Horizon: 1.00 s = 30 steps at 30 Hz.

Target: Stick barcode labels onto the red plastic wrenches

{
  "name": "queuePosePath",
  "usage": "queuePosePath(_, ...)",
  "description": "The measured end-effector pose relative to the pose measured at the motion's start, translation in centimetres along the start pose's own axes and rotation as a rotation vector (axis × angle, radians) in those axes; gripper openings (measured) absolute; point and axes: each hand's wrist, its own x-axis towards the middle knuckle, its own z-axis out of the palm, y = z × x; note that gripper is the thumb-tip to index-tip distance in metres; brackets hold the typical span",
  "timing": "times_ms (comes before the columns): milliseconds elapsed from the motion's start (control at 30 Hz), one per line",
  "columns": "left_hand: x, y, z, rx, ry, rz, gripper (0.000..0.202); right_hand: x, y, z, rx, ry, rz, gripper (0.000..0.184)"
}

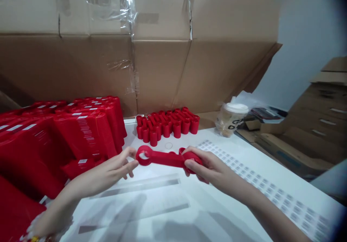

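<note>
My right hand (204, 164) grips a red band (168, 159) by its rolled right end, the fingers wrapped round it. The band stretches level to the left, above the white table, and finishes in an open ring. My left hand (119, 168) is at that ring; its fingers are apart and curved, with the tips at the ring's left edge. Whether they touch it I cannot tell. Behind the band, several short red rolls (168, 122) stand upright in a tight group. Close to my left arm are stacks of flat red packets (84, 133) with white labels.
A tall cardboard sheet (162, 68) stands along the back. At the right are a lidded white cup (233, 117) in clear plastic, a sheet of small printed labels (260, 180) and cardboard boxes (295, 151). A thin ring (168, 146) lies on the white table (217, 202).
</note>
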Motion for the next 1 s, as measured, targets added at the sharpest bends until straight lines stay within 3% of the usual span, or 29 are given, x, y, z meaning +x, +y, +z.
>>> queuePosePath(133, 1.6, -6.2, 2.4, 0.176, 0.048, -0.074, 0.03, -0.2, 2.0, -1.4, -0.029, 0.08, 0.066, 0.044)
queuePosePath(200, 1.7, -8.3, 4.0, 0.235, 0.064, -0.078, 0.02, -0.3, 2.7, -1.6, -0.023, 0.083, 0.081, 0.044)
queuePosePath(300, 1.5, -9.7, 5.5, 0.256, 0.103, -0.087, 0.011, -0.5, 2.9, -1.1, -0.028, 0.074, 0.076, 0.043)
queuePosePath(400, 1.2, -9.6, 5.7, 0.2, 0.085, -0.097, 0.009, -0.6, 2.7, -0.2, -0.007, 0.052, 0.071, 0.042)
queuePosePath(500, 0.5, -8.9, 4.9, 0.071, 0.037, -0.076, 0.023, -0.6, 2.5, 0.9, 0.135, 0.034, 0.071, 0.043)
queuePosePath(600, -1.0, -7.4, 3.7, -0.087, 0.061, -0.069, 0.036, -0.7, 1.6, 1.9, 0.307, 0.018, 0.054, 0.042)
queuePosePath(700, -2.8, -4.9, 2.5, -0.257, 0.184, -0.041, 0.041, -1.0, -1.0, 2.8, 0.383, -0.025, 0.02, 0.039)
queuePosePath(800, -4.0, -1.2, 1.6, -0.457, 0.403, 0.023, 0.043, -0.8, -4.7, 3.8, 0.384, -0.065, -0.023, 0.035)
queuePosePath(933, -3.4, 3.6, 1.2, -0.549, 0.388, 0.293, 0.052, 1.1, -8.9, 4.7, 0.334, -0.028, -0.124, 0.037)
queuePosePath(1000, -2.6, 5.4, 0.9, -0.643, 0.452, 0.401, 0.056, 2.3, -10.4, 4.4, 0.302, 0.018, -0.175, 0.039)
